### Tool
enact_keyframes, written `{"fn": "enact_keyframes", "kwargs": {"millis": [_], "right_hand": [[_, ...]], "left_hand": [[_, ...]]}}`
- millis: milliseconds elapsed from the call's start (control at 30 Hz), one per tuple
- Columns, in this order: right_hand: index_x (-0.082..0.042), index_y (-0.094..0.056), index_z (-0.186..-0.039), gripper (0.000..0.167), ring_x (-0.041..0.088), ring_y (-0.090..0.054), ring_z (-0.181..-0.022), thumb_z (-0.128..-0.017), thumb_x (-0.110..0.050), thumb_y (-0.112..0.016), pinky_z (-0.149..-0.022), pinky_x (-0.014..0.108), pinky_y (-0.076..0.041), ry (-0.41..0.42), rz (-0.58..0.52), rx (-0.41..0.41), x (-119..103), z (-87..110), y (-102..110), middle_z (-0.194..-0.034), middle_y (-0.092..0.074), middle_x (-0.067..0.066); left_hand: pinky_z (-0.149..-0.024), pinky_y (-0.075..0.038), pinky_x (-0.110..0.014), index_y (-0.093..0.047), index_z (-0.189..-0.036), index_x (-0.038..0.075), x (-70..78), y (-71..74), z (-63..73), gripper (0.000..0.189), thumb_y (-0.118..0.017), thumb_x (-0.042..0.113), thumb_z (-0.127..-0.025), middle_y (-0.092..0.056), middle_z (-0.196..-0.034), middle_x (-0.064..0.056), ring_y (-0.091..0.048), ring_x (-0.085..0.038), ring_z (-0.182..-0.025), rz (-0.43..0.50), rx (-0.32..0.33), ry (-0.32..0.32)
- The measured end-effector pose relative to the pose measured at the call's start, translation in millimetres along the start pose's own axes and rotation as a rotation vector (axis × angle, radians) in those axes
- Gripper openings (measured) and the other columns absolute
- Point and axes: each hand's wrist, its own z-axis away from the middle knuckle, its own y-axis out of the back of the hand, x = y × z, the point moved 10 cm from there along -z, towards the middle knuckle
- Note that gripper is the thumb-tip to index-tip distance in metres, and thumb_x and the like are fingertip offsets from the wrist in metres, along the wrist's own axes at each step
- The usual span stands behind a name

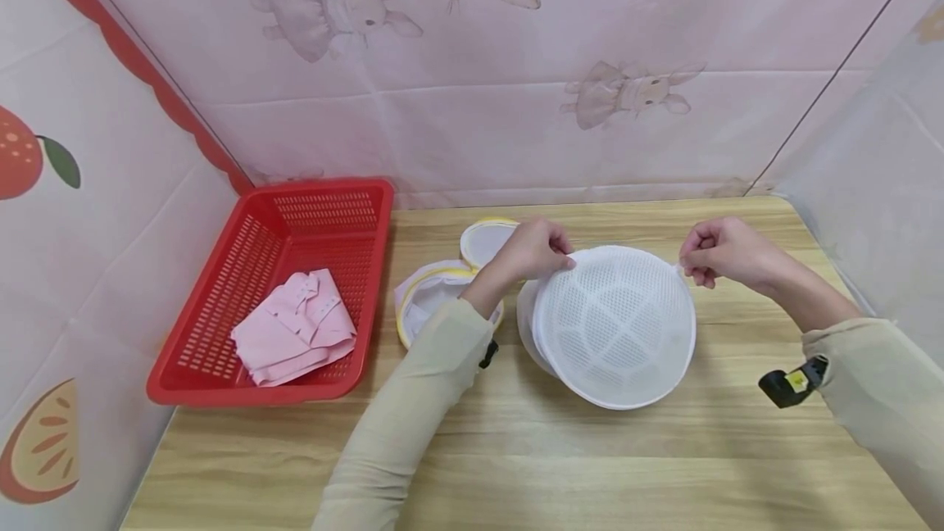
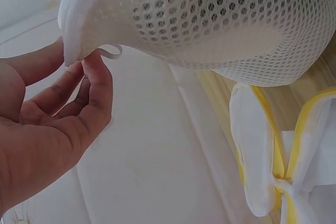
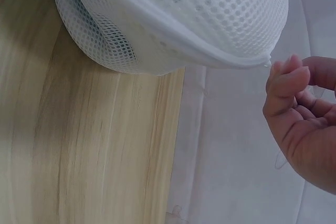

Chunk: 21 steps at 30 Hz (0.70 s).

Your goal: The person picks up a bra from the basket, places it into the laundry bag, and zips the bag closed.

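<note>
A round white mesh laundry bag (image 1: 619,326) stands tilted on the table, its circular mesh top facing the head camera. My left hand (image 1: 537,248) pinches the bag's upper left rim between thumb and fingers. In the left wrist view a small white loop (image 2: 111,52) sticks out by those fingertips. At the bag's right edge my right hand (image 1: 726,251) has its thumb and index finger pinched together on the small zipper pull (image 3: 267,62) at the rim, which the fingertips mostly cover. Dark gaps show through the mesh side (image 2: 220,19); the bag's inside is largely hidden.
Left of the bag lies an open white pouch (image 1: 435,301) with yellow trim, its lid (image 1: 488,242) folded back, partly behind my left arm. A red plastic basket (image 1: 379,269) farther left holds a folded pink garment (image 1: 298,330). Printed cloth walls (image 1: 472,138) bound the wooden table (image 1: 590,474).
</note>
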Motion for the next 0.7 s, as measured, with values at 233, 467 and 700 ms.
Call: {"fn": "enact_keyframes", "kwargs": {"millis": [233, 467, 700], "right_hand": [[0.012, -0.051, -0.085, 0.009, 0.014, -0.052, -0.054, -0.086, 0.004, -0.052, -0.049, 0.027, -0.048, -0.017, -0.003, 0.027, 2, -0.7, -2, -0.068, -0.055, 0.012], [0.009, -0.051, -0.081, 0.008, 0.014, -0.050, -0.052, -0.085, 0.003, -0.051, -0.047, 0.026, -0.047, -0.051, 0.037, 0.040, 11, -1.1, -8, -0.065, -0.054, 0.009], [0.008, -0.051, -0.075, 0.007, 0.012, -0.050, -0.049, -0.082, 0.006, -0.050, -0.046, 0.025, -0.047, -0.088, 0.026, 0.044, 27, 3.5, -7, -0.061, -0.053, 0.008]], "left_hand": [[-0.062, -0.041, -0.019, -0.063, -0.078, 0.008, -8.5, -3.1, 1.7, 0.008, -0.071, 0.008, -0.077, -0.058, -0.075, 0.000, -0.050, -0.012, -0.073, 0.058, 0.021, 0.020], [-0.060, -0.040, -0.018, -0.064, -0.075, 0.008, -20.1, -5.2, 3.0, 0.008, -0.071, 0.005, -0.074, -0.057, -0.073, 0.001, -0.049, -0.011, -0.073, 0.188, 0.070, 0.050], [-0.063, -0.041, -0.019, -0.064, -0.077, 0.006, -35.0, -1.3, 8.7, 0.008, -0.070, 0.002, -0.074, -0.056, -0.074, 0.000, -0.050, -0.012, -0.075, 0.292, 0.139, 0.115]]}}
